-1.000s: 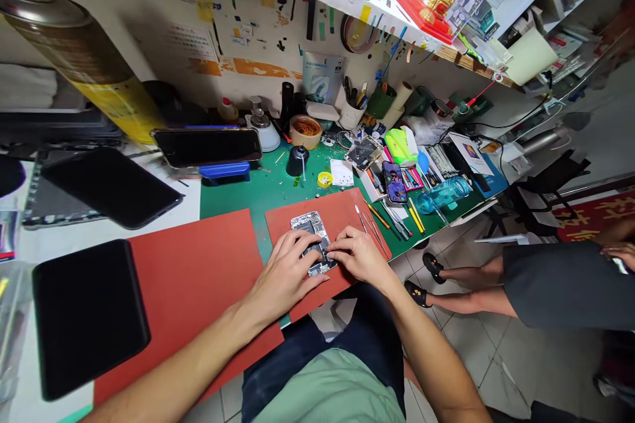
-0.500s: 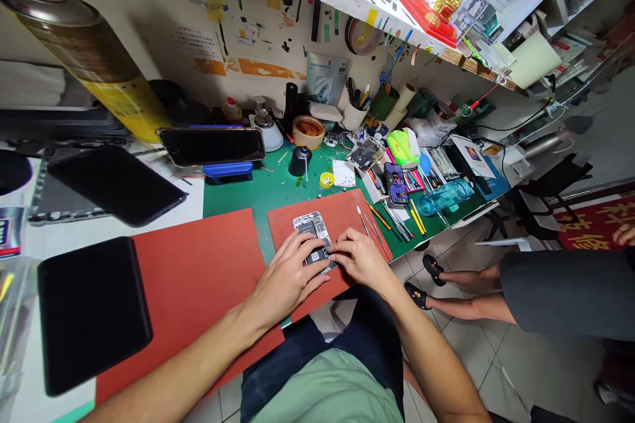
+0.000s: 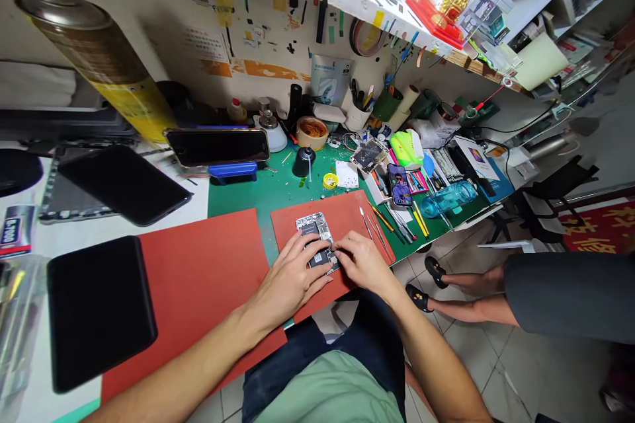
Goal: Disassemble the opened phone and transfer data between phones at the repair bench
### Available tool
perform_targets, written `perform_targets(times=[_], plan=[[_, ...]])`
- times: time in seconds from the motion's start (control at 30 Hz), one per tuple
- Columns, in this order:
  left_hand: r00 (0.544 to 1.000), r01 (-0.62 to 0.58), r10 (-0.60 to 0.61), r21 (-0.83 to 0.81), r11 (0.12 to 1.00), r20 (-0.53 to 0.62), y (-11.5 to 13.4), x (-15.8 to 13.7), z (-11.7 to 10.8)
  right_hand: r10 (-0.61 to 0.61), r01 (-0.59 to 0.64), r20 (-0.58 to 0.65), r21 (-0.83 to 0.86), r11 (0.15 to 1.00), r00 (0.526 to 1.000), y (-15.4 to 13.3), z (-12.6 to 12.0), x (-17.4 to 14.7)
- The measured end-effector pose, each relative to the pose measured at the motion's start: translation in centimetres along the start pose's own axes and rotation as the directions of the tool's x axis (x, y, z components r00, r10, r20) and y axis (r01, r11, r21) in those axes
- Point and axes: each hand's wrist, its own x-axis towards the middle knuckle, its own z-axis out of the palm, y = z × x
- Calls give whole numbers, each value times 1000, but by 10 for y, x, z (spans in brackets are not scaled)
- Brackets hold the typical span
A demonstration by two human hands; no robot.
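An opened phone (image 3: 311, 227) lies on the small red mat (image 3: 288, 215), its battery and inner parts showing. My left hand (image 3: 292, 272) is laid over its near left side, fingers curved across it and thumb along the near edge, holding it against the mat. At the phone's right side, the fingers of my right hand (image 3: 361, 259) are pinched together over the inner parts. Whatever is between those fingertips is too small to make out. Thin metal tools, among them tweezers (image 3: 378, 227), rest on the mat just right of that hand.
A larger red mat (image 3: 198, 271) and a black tablet (image 3: 102, 310) lie to the left. Behind stand a phone on a blue stand (image 3: 233, 172), a black dispenser bottle (image 3: 303, 162) and a yellow lid (image 3: 330, 180). Pens, a lit phone (image 3: 399, 185) and a blue bottle (image 3: 449, 199) are at right. A person (image 3: 560, 294) stands beyond.
The whole view has shifted slightly, with things sitting a little further right. Both hands stay at the phone, the right one still pinched at its side with barely any movement.
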Motion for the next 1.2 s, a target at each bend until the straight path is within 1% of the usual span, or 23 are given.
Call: perform_targets(times=[0.27,0.53,0.87,1.1,1.2], plan=[[1000,28,-28,3,1000,-5,1,-1,1,-57,57,-5,-53,997,998,0,3,-3],[997,72,-71,-63,995,23,2,-4,4,-98,97,-17,-26,995,995,4,5,-3],[999,52,-52,-26,998,11,1,-6,6,-100,100,-21,-7,995,995,4,7,-4],[999,32,-32,-22,999,-14,0,-6,6,-104,105,16,-135,985,994,-3,3,-5],[999,30,-30,-12,999,-20,1,-4,4,-118,119,17,-139,983,993,-4,3,-5]])
